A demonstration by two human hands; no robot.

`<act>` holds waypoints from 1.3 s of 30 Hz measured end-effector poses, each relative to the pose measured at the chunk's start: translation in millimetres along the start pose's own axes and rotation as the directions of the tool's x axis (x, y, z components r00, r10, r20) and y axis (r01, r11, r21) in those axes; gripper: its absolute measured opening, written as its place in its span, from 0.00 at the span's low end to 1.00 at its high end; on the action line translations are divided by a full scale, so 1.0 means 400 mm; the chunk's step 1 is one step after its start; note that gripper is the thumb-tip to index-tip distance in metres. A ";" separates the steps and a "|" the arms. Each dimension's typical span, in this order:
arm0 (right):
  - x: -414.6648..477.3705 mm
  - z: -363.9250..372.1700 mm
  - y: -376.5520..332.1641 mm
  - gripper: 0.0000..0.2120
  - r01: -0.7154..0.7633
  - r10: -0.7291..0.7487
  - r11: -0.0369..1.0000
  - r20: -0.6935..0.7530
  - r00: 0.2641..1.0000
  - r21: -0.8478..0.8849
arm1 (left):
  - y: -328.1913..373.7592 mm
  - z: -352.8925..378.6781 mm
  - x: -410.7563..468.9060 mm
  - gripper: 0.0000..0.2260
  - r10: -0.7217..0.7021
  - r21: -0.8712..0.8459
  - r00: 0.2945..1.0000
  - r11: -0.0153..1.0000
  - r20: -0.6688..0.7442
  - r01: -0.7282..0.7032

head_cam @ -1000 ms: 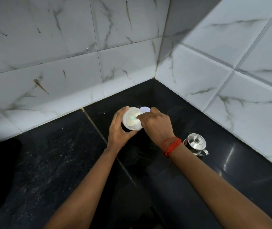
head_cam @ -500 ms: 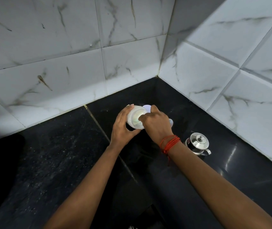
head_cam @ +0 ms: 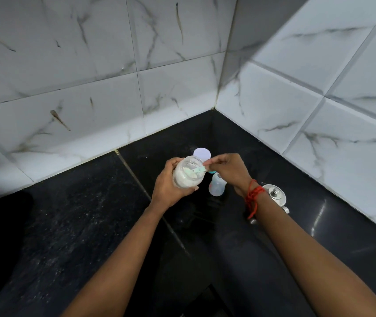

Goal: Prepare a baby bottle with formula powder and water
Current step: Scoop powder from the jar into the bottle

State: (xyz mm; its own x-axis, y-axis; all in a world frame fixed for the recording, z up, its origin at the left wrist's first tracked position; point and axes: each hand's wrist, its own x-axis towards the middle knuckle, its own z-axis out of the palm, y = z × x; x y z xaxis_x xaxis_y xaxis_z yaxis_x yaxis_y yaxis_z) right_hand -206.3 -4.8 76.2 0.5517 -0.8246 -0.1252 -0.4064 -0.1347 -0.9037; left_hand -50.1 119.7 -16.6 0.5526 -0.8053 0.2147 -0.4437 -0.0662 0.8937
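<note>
Bottle (head_cam: 216,187) stands open on the black worktop (head_cam: 79,225), just beside the jar and under my right wrist — close by, I judge, so the powder has a short trip. My left hand (head_cam: 168,191) has its grip wrapped round the tilted formula jar (head_cam: 188,171), mouth turned toward the scoop. My right hand (head_cam: 228,170) pinches the pale green scoop (head_cam: 197,172) by its handle, the bowl inside the jar — loading powder, I think.
</note>
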 end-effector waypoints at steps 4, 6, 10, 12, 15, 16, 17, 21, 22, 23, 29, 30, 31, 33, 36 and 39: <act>-0.006 -0.014 0.046 0.07 -0.056 0.074 0.983 -0.096 0.993 0.173 | -0.011 0.016 -0.001 0.42 -0.007 -0.015 1.000 1.000 -0.027 0.007; -0.009 -0.018 0.062 0.07 -0.057 0.085 0.975 -0.127 0.988 0.215 | -0.018 0.023 -0.005 0.42 -0.031 -0.032 0.999 0.999 -0.033 0.029; -0.016 -0.026 0.072 0.06 -0.033 0.078 0.967 -0.172 0.982 0.253 | -0.031 0.038 -0.013 0.42 -0.097 -0.059 0.994 0.994 -0.048 0.094; -0.015 -0.022 0.081 0.06 -0.019 0.072 0.965 -0.194 0.978 0.263 | -0.043 0.046 -0.011 0.43 -0.145 -0.065 0.988 0.988 -0.056 0.142; -0.013 -0.008 0.098 0.07 0.006 0.049 0.976 -0.247 0.968 0.217 | -0.068 0.059 -0.006 0.44 -0.191 -0.054 0.980 0.981 -0.057 0.188; -0.013 -0.003 0.104 0.08 0.018 0.033 0.981 -0.259 0.965 0.192 | -0.073 0.065 -0.003 0.44 -0.199 -0.049 0.979 0.979 -0.051 0.197; -0.013 0.002 0.109 0.09 0.026 0.020 0.985 -0.264 0.964 0.168 | -0.079 0.070 0.000 0.44 -0.205 -0.045 0.978 0.978 -0.044 0.203; -0.013 0.034 0.135 0.07 0.005 0.000 1.000 -0.284 0.959 0.017 | -0.101 0.093 0.003 0.42 -0.207 -0.036 0.978 0.978 -0.022 0.207; -0.015 0.043 0.142 0.07 0.005 -0.018 0.999 -0.278 0.960 -0.047 | -0.109 0.097 0.004 0.42 -0.211 -0.039 0.977 0.977 -0.022 0.210; -0.017 0.051 0.148 0.08 0.011 -0.037 0.995 -0.271 0.962 -0.097 | -0.116 0.100 0.004 0.41 -0.211 -0.036 0.977 0.977 -0.020 0.210; -0.003 0.077 0.151 0.07 0.027 -0.055 0.996 -0.334 0.941 -0.090 | -0.129 0.099 0.014 0.41 -0.173 -0.035 0.984 0.985 -0.042 0.171; -0.002 0.079 0.147 0.07 0.030 -0.061 0.995 -0.328 0.943 -0.099 | -0.128 0.098 0.016 0.41 -0.165 -0.038 0.985 0.986 -0.045 0.164; 0.000 0.081 0.146 0.07 0.035 -0.066 0.994 -0.324 0.944 -0.103 | -0.127 0.098 0.018 0.41 -0.157 -0.042 0.986 0.987 -0.048 0.155; 0.003 0.078 0.147 0.07 0.046 -0.068 0.996 -0.341 0.938 -0.073 | -0.124 0.099 0.025 0.40 -0.149 -0.047 0.987 0.988 -0.053 0.147; 0.015 0.067 0.149 0.05 0.001 0.031 0.996 -0.373 0.927 0.086 | -0.115 0.101 0.037 0.40 -0.157 -0.048 0.985 0.987 -0.068 0.154; 0.018 0.050 0.138 0.07 -0.069 0.196 0.938 -0.354 0.914 0.340 | -0.125 0.109 0.052 0.40 -0.185 -0.061 0.980 0.982 -0.067 0.181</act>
State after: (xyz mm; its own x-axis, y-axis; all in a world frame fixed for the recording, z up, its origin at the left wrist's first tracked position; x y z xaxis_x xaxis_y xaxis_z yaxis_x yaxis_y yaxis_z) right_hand -210.3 -7.1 17.0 0.1669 -0.9751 -0.1462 -0.1714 0.1173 -0.9782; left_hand -47.0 80.6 -74.0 0.6715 -0.7376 0.0714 -0.2924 -0.1753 0.9401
